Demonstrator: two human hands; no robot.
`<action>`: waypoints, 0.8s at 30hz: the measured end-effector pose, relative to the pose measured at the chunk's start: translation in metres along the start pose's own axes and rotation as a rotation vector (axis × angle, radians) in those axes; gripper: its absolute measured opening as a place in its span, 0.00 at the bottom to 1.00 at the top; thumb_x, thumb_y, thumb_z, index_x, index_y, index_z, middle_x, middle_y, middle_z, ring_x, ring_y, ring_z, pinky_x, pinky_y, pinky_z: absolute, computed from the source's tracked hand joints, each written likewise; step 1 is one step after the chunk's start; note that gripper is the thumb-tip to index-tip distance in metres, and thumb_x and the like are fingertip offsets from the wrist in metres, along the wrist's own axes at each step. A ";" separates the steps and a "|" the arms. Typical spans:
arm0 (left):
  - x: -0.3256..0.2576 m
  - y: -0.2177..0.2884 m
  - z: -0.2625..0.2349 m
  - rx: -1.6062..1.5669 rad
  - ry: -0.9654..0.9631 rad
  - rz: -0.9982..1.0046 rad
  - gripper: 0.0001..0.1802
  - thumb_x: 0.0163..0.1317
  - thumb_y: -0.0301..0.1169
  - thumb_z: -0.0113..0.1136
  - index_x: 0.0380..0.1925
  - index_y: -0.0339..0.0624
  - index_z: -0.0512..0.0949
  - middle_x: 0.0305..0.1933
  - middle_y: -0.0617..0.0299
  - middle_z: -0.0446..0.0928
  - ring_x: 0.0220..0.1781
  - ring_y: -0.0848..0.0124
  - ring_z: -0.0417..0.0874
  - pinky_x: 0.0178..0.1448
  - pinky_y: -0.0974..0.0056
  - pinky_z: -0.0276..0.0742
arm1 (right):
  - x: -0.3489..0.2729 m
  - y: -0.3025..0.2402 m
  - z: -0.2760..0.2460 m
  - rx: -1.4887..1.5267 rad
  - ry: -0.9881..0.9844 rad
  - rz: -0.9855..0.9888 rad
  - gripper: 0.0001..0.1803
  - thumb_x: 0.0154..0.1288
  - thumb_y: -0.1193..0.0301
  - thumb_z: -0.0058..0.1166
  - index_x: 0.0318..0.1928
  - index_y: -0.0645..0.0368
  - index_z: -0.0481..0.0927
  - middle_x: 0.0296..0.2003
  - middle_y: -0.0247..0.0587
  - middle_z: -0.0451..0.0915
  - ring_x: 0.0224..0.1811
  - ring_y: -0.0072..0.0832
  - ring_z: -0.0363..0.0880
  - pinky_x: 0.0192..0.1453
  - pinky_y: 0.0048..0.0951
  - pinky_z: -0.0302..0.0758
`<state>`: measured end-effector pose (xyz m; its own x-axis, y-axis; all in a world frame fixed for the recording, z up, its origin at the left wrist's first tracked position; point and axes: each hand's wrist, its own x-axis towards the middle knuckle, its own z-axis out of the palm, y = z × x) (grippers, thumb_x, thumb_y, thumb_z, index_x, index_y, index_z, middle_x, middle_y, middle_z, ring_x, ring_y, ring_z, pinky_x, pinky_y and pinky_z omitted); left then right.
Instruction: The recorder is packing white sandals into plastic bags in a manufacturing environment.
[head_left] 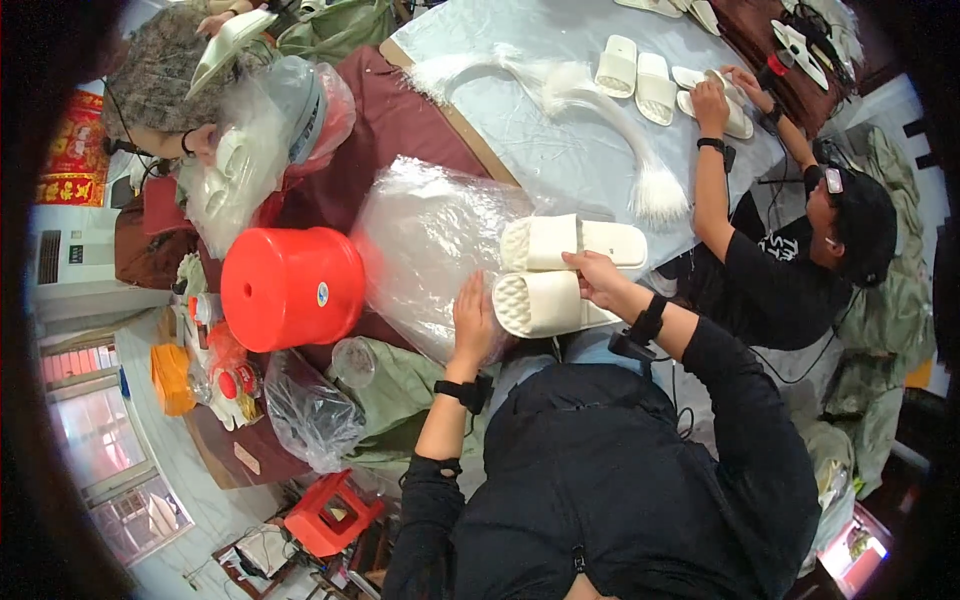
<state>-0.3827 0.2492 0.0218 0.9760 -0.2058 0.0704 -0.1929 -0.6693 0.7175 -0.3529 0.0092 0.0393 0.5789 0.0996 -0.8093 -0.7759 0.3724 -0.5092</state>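
A pair of cream slide slippers lies side by side in front of me, the far slipper (615,243) and the near slipper (540,305), toes pointing left. My right hand (600,280) grips the pair between the two, thumb on top and the other fingers mostly hidden. Beside the toes, my left hand (473,318) rests with its fingers stretched out along the edge of a large clear plastic bag (425,220). The slipper toes are close to the bag's right edge; whether they are inside it I cannot tell.
A red plastic stool (295,290) stands left of the bag. White fibre bundles (600,105) lie on the pale table sheet (540,150). At the right, a co-worker (800,250) handles slippers; another pair (636,78) lies nearby. Upper left, another person's hand (203,143) touches bagged slippers (232,175).
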 end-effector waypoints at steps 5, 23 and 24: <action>-0.006 -0.003 0.005 0.205 -0.067 0.033 0.25 0.67 0.36 0.36 0.63 0.42 0.57 0.66 0.49 0.56 0.67 0.52 0.55 0.68 0.53 0.48 | -0.001 0.009 0.019 0.135 0.028 -0.059 0.09 0.63 0.66 0.50 0.35 0.56 0.67 0.32 0.39 0.75 0.30 0.28 0.77 0.31 0.31 0.77; -0.005 0.008 0.004 0.333 -0.122 0.035 0.27 0.64 0.34 0.40 0.64 0.56 0.56 0.69 0.49 0.47 0.67 0.40 0.49 0.62 0.34 0.43 | 0.024 0.030 0.053 0.352 -0.453 0.016 0.13 0.56 0.73 0.45 0.43 0.52 0.69 0.45 0.32 0.71 0.47 0.26 0.69 0.54 0.34 0.65; -0.005 0.010 0.003 0.329 -0.132 0.038 0.26 0.64 0.34 0.40 0.64 0.56 0.56 0.69 0.48 0.47 0.67 0.40 0.50 0.62 0.34 0.44 | 0.025 0.033 0.055 0.346 -0.461 0.021 0.13 0.56 0.73 0.45 0.43 0.52 0.69 0.45 0.32 0.71 0.47 0.26 0.69 0.54 0.34 0.65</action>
<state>-0.3897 0.2415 0.0266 0.9501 -0.3116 -0.0129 -0.2723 -0.8491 0.4526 -0.3499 0.0745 0.0185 0.6741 0.4729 -0.5674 -0.7059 0.6386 -0.3065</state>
